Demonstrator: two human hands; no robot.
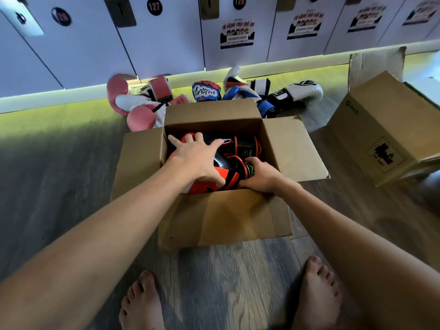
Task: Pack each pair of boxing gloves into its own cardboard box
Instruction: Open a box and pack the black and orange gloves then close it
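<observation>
In the cardboard box (226, 215), left hand (197, 156) flat on orange-black gloves (202, 187), right hand (260, 175) gripping one cuff.

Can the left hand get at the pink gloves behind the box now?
Probably yes: the left hand presses flat, gripping nothing, and the pink gloves lie just past the open box flap.

Locker doors (166, 44), upper edge: black round discs numbered "127" (154, 6) and "120" (239, 1); a third disc (61, 16) at the left is too blurred to read. Poster (237, 34) under "120": lower band "CHILDREN'S LOCKER", headline illegible. Blue glove (206, 91) on the floor at the lockers' foot: "BNSport" in white script. Second cardboard box (390, 129), right edge of the floor: "pico" by a ring logo; its stamped label (384, 156) is unreadable. Orange-and-black glove (245, 148) in the open cardboard box (226, 215): cuff lettering beginning "ZOO".
</observation>
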